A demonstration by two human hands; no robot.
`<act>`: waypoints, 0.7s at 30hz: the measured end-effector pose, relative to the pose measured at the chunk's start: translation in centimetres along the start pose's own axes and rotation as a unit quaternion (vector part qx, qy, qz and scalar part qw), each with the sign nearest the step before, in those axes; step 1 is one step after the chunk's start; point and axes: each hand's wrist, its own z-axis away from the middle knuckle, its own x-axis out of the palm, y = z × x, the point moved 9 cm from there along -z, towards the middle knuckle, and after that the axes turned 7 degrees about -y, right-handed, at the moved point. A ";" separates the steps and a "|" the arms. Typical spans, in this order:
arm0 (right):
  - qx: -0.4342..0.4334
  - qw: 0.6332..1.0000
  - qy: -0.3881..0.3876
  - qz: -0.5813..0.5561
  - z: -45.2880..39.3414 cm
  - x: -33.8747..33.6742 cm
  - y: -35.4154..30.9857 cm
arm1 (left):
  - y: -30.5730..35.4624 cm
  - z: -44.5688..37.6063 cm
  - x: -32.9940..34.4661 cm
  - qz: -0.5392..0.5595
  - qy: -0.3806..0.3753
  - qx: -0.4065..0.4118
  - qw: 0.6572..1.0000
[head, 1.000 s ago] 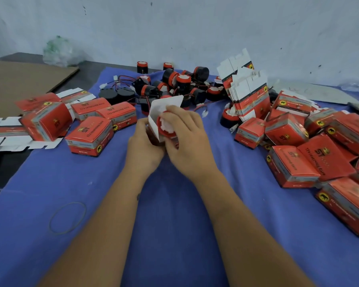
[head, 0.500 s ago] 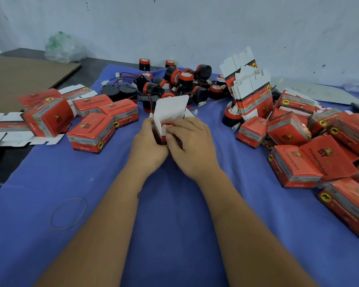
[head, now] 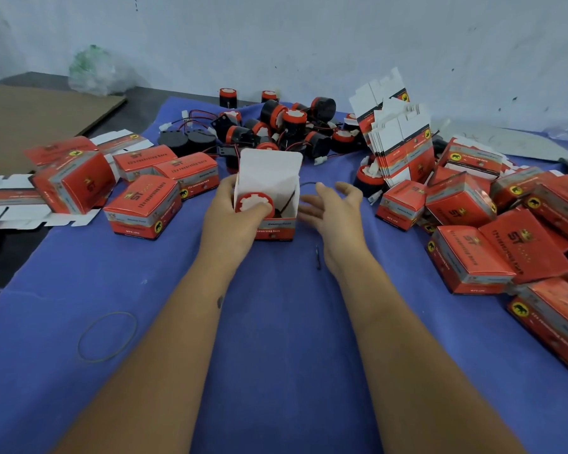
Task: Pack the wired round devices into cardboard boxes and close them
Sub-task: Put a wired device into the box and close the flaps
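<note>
Gripping the open box (head: 276, 226) with round device (head: 254, 204) inside, left hand (head: 230, 221); right hand (head: 333, 211) spread, empty, just beside.

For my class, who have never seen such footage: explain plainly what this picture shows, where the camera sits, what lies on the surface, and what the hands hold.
No machine here: a person's two bare hands, filmed by a camera worn on the head, looking down. On the blue cloth lie closed red boxes, flat unfolded cartons and a pile of round wired devices. The left hand grips an open box and presses one device into it. The right hand hovers beside the box, open and holding nothing.
</note>
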 end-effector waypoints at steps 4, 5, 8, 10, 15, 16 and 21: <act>-0.011 0.989 0.046 -0.139 -0.3 -1.7 -0.5 | 0.4 0.3 1.0 0.008 -0.052 -0.001 0.999; -0.023 0.986 0.055 -0.157 -0.2 -2.2 -0.9 | 0.5 0.3 1.1 0.007 -0.054 0.002 0.998; -0.095 0.992 0.061 -0.058 0.5 -2.7 -3.3 | 0.7 0.4 1.2 -0.019 -0.048 0.013 0.999; -0.161 0.985 0.056 0.010 1.3 -2.1 -5.0 | 0.9 0.5 1.2 -0.044 -0.048 0.027 0.997; -0.319 0.919 0.042 0.225 3.4 1.4 -7.7 | 1.3 0.5 1.3 -0.081 -0.052 0.058 0.994; -0.326 0.915 0.018 0.238 3.7 2.4 -7.5 | 1.5 0.7 1.3 -0.089 -0.054 0.065 0.992; -0.335 0.896 -0.074 0.283 5.2 6.4 -6.2 | 1.3 0.3 1.7 -0.144 -0.053 0.069 0.986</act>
